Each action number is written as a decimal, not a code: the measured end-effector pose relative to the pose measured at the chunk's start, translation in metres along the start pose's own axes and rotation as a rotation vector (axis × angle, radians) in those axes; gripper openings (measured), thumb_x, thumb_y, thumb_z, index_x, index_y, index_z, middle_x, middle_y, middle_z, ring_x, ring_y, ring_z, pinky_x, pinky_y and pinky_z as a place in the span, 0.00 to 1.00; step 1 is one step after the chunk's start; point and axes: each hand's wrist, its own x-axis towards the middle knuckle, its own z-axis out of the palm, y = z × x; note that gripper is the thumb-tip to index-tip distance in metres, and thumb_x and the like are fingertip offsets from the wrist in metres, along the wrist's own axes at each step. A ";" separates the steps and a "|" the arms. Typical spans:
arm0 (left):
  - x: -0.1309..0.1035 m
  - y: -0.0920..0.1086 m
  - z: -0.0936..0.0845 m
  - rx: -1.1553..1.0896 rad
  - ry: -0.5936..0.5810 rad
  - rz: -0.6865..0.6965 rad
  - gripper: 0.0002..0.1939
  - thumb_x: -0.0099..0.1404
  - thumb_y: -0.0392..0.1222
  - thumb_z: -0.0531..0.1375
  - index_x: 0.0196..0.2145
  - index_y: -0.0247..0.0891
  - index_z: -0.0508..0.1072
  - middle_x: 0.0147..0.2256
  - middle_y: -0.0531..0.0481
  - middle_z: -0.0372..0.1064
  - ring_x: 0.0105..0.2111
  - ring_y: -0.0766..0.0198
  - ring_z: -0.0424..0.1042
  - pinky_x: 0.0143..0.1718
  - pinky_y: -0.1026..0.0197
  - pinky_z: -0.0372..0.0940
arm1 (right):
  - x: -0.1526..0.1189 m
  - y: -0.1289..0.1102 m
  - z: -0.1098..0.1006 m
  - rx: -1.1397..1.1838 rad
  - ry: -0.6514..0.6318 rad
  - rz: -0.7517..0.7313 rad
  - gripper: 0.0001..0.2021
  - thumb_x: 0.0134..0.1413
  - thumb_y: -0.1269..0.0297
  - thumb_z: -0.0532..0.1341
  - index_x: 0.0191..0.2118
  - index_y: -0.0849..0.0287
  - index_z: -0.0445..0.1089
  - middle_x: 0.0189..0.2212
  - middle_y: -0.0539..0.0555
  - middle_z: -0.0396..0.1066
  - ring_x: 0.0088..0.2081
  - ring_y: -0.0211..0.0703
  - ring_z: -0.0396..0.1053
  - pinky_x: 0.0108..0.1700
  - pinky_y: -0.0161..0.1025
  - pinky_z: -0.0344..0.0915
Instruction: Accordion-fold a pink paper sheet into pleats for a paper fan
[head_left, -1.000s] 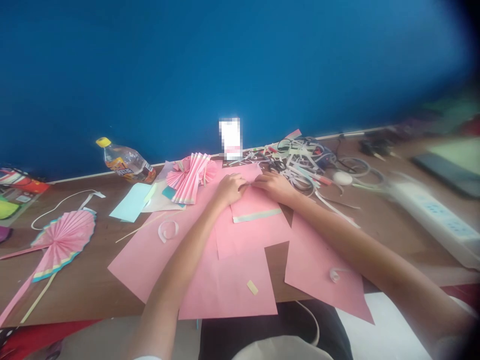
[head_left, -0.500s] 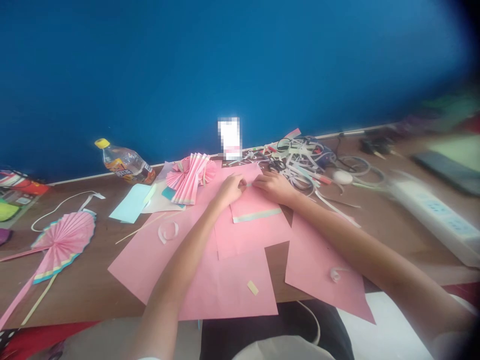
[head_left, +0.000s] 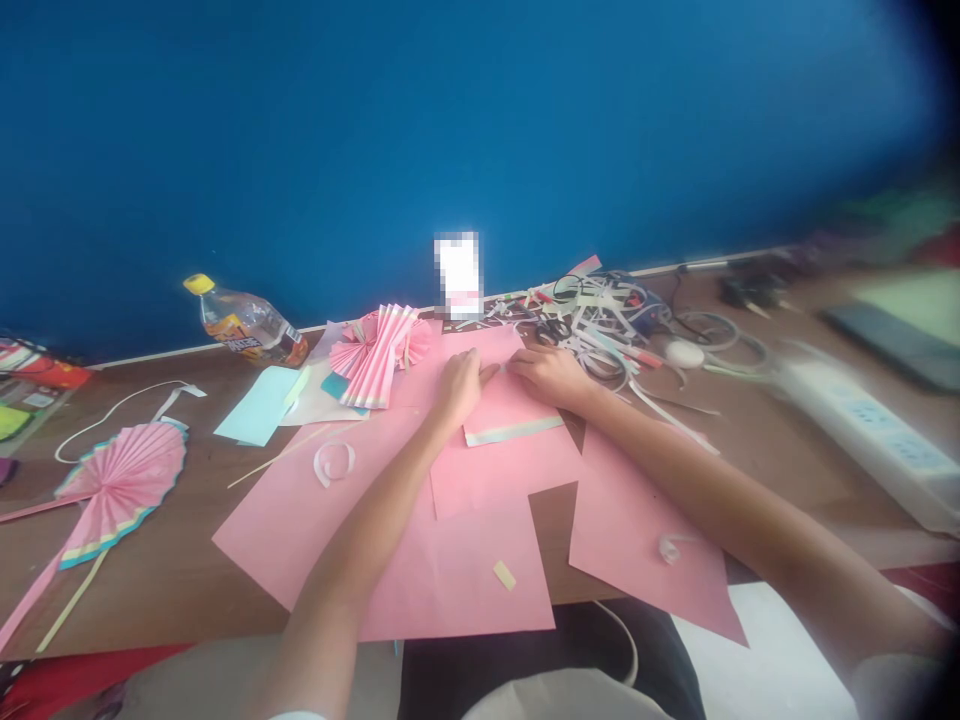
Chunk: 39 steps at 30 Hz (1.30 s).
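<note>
My left hand (head_left: 461, 388) rests on a small pink paper sheet (head_left: 501, 412), its fingers curled together and the thumb toward the right. Facing it closely, my right hand (head_left: 551, 375) has its fingers bent and pressed down on the same sheet. A tiny pale bit shows between the fingertips; what each hand pinches is too small to tell. Along the sheet's near edge runs a pale band (head_left: 514, 432). Larger pink paper (head_left: 480, 560) lies beneath, with another pink piece (head_left: 637, 510) under my right forearm. A pleated pink paper piece (head_left: 382, 355) lies left of my left hand.
A pleated pink fan (head_left: 127, 485) lies at the left, below a yellow-capped bottle (head_left: 251, 325). Light blue paper (head_left: 259, 405) is near the bottle. Tangled paper strips (head_left: 600, 310) lie behind my right hand. A white power strip (head_left: 870, 430) and dark device (head_left: 892, 345) are at the right.
My left hand has turned slightly, its fingers now drawn in and the thumb pointing toward the right hand. My right hand has barely moved. The view has shifted a little.
</note>
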 end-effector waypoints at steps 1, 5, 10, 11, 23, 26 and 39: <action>-0.001 -0.001 0.000 0.014 0.012 0.004 0.20 0.68 0.58 0.52 0.31 0.37 0.67 0.28 0.43 0.68 0.32 0.56 0.69 0.33 0.58 0.59 | 0.000 0.000 -0.001 0.001 -0.021 0.038 0.16 0.59 0.73 0.52 0.44 0.61 0.76 0.42 0.59 0.76 0.39 0.46 0.68 0.32 0.41 0.51; -0.004 0.000 -0.007 0.140 -0.046 -0.062 0.26 0.69 0.61 0.48 0.35 0.35 0.71 0.32 0.40 0.71 0.34 0.54 0.71 0.34 0.58 0.60 | 0.000 -0.002 -0.005 -0.015 -0.110 0.160 0.14 0.56 0.74 0.53 0.41 0.61 0.75 0.40 0.58 0.76 0.36 0.46 0.69 0.28 0.42 0.44; -0.004 0.010 -0.026 0.321 -0.228 -0.185 0.35 0.69 0.65 0.41 0.39 0.33 0.74 0.37 0.35 0.74 0.39 0.50 0.74 0.36 0.57 0.62 | 0.001 -0.005 -0.005 -0.041 -0.130 0.206 0.13 0.57 0.73 0.52 0.38 0.61 0.74 0.39 0.59 0.76 0.36 0.45 0.68 0.29 0.41 0.44; -0.003 0.011 -0.029 0.335 -0.244 -0.200 0.36 0.68 0.67 0.40 0.39 0.32 0.74 0.37 0.35 0.74 0.39 0.49 0.74 0.36 0.57 0.62 | 0.002 -0.006 -0.004 -0.048 -0.124 0.208 0.13 0.57 0.73 0.52 0.38 0.62 0.74 0.38 0.59 0.75 0.36 0.46 0.68 0.30 0.41 0.45; 0.007 -0.008 -0.050 0.235 -0.410 -0.275 0.36 0.63 0.72 0.46 0.37 0.35 0.75 0.37 0.36 0.75 0.36 0.51 0.75 0.31 0.60 0.60 | 0.002 -0.002 0.007 -0.096 -0.013 0.163 0.10 0.56 0.75 0.53 0.33 0.62 0.73 0.35 0.59 0.73 0.38 0.46 0.66 0.33 0.42 0.48; 0.007 -0.011 -0.057 0.235 -0.440 -0.297 0.35 0.62 0.71 0.48 0.36 0.35 0.75 0.35 0.37 0.75 0.35 0.50 0.75 0.31 0.59 0.60 | 0.002 -0.002 0.007 -0.091 0.000 0.163 0.11 0.55 0.75 0.54 0.33 0.62 0.73 0.34 0.60 0.73 0.38 0.46 0.65 0.33 0.41 0.49; 0.010 -0.026 -0.059 0.318 -0.503 -0.383 0.38 0.57 0.75 0.49 0.41 0.37 0.75 0.43 0.34 0.75 0.43 0.42 0.74 0.43 0.50 0.66 | 0.001 0.004 0.010 -0.063 0.136 -0.107 0.11 0.56 0.77 0.54 0.38 0.62 0.73 0.42 0.59 0.74 0.42 0.47 0.62 0.41 0.42 0.51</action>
